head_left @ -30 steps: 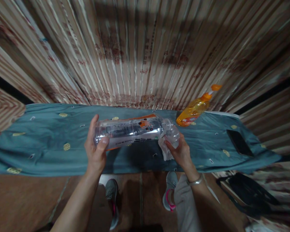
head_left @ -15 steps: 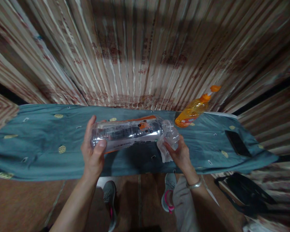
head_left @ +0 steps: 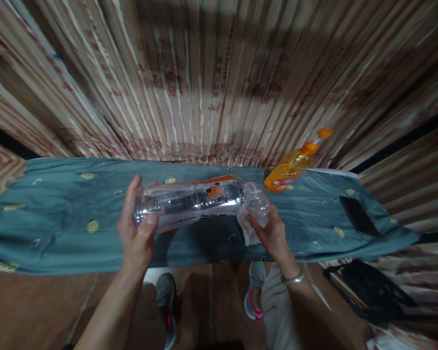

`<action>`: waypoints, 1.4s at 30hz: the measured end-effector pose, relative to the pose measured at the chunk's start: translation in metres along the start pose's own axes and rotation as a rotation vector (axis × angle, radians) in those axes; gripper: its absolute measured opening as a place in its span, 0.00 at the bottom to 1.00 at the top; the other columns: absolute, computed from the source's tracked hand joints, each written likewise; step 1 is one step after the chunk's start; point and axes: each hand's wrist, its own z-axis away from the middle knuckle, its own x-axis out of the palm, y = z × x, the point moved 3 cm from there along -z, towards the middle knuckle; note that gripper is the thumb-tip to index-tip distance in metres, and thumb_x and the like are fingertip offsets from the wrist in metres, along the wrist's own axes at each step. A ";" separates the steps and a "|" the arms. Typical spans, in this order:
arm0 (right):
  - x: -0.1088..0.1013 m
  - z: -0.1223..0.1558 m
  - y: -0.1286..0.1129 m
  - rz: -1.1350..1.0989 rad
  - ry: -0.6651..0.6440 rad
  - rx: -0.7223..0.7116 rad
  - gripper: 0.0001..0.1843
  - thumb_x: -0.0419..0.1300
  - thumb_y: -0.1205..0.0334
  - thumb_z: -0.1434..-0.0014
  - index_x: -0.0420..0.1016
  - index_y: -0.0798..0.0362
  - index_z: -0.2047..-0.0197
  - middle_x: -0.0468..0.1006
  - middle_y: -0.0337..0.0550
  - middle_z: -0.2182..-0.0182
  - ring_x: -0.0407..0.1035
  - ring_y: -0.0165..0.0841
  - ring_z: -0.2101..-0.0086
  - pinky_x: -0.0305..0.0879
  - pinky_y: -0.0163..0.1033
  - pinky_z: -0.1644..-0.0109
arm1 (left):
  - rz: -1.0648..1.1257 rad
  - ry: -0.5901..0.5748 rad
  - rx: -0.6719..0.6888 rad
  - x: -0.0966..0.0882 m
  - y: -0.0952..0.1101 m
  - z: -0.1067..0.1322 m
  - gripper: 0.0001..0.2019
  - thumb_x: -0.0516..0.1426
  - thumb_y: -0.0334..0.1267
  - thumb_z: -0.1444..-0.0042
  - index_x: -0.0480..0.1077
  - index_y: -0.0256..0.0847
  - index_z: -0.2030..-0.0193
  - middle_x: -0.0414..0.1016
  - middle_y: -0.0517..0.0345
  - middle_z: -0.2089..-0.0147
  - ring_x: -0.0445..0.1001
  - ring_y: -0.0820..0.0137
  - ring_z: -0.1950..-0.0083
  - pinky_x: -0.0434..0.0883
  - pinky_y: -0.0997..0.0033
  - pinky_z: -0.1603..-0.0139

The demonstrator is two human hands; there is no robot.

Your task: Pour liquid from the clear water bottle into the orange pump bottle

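Note:
A large clear plastic bottle [head_left: 193, 201] with an orange-and-white label lies sideways in the air over a blue-green cloth-covered table [head_left: 58, 228]. My left hand [head_left: 136, 233] grips its base end, fingers wrapped round it. My right hand [head_left: 272, 233] is closed at the bottle's neck end, pressing a white cloth [head_left: 247, 228] against the clear shoulder of the bottle.
An orange bottle of liquid with a pump top [head_left: 295, 163] stands at the table's back right. A dark phone [head_left: 358, 215] lies near the right end. A black bag [head_left: 372, 291] sits on the floor at right. A striped curtain hangs behind. My shoes [head_left: 166, 301] show below.
The bottle and my left hand have shifted a little to the left. My right hand stays at the neck with the cloth.

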 end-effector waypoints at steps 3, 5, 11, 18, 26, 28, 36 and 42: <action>0.000 0.000 0.000 0.009 -0.004 0.007 0.39 0.62 0.37 0.43 0.68 0.55 0.37 0.82 0.60 0.47 0.80 0.51 0.51 0.77 0.53 0.49 | -0.021 -0.007 0.008 0.000 0.001 0.000 0.43 0.64 0.60 0.49 0.64 0.47 0.28 0.78 0.45 0.39 0.77 0.46 0.40 0.70 0.39 0.35; 0.000 0.000 0.000 0.014 -0.010 0.020 0.40 0.63 0.37 0.43 0.68 0.56 0.37 0.82 0.61 0.48 0.80 0.52 0.51 0.77 0.54 0.49 | -0.012 -0.006 0.006 0.001 0.002 0.001 0.42 0.64 0.59 0.49 0.64 0.46 0.28 0.78 0.45 0.39 0.77 0.46 0.41 0.71 0.39 0.36; 0.000 -0.001 0.000 0.001 -0.017 0.019 0.38 0.63 0.39 0.43 0.69 0.55 0.37 0.83 0.60 0.48 0.80 0.51 0.51 0.77 0.54 0.49 | 0.004 -0.015 -0.018 0.001 0.003 0.000 0.38 0.65 0.59 0.49 0.67 0.55 0.30 0.78 0.51 0.39 0.77 0.47 0.39 0.69 0.38 0.33; -0.001 -0.001 -0.001 0.017 -0.023 0.007 0.40 0.62 0.38 0.42 0.67 0.58 0.36 0.81 0.64 0.46 0.79 0.53 0.51 0.76 0.56 0.49 | -0.009 -0.010 0.016 0.001 0.002 0.000 0.38 0.64 0.58 0.47 0.66 0.52 0.30 0.78 0.50 0.39 0.77 0.47 0.40 0.71 0.38 0.35; 0.000 0.000 0.000 0.013 -0.016 -0.012 0.39 0.62 0.38 0.42 0.67 0.57 0.36 0.83 0.62 0.48 0.80 0.52 0.51 0.77 0.54 0.49 | -0.008 0.010 0.000 0.001 0.003 0.000 0.44 0.65 0.59 0.50 0.65 0.44 0.29 0.78 0.45 0.39 0.77 0.46 0.40 0.69 0.38 0.35; 0.000 0.000 -0.001 0.009 -0.008 -0.019 0.39 0.62 0.38 0.41 0.67 0.56 0.37 0.83 0.61 0.48 0.80 0.52 0.51 0.77 0.54 0.49 | -0.010 0.006 0.009 0.001 0.003 0.000 0.43 0.65 0.59 0.50 0.65 0.44 0.28 0.78 0.44 0.39 0.77 0.46 0.41 0.69 0.39 0.35; 0.000 0.000 0.000 0.012 -0.005 -0.003 0.38 0.63 0.38 0.42 0.68 0.55 0.37 0.83 0.59 0.49 0.80 0.51 0.52 0.77 0.53 0.50 | 0.002 0.003 0.019 -0.001 0.002 0.000 0.43 0.65 0.58 0.50 0.65 0.45 0.29 0.78 0.44 0.39 0.77 0.45 0.40 0.68 0.38 0.34; -0.001 -0.001 -0.001 0.006 -0.021 0.015 0.38 0.63 0.39 0.43 0.68 0.55 0.36 0.83 0.59 0.48 0.80 0.51 0.51 0.77 0.53 0.49 | -0.033 -0.003 0.025 0.000 0.003 0.000 0.43 0.64 0.59 0.48 0.64 0.43 0.28 0.78 0.43 0.39 0.77 0.45 0.40 0.66 0.38 0.33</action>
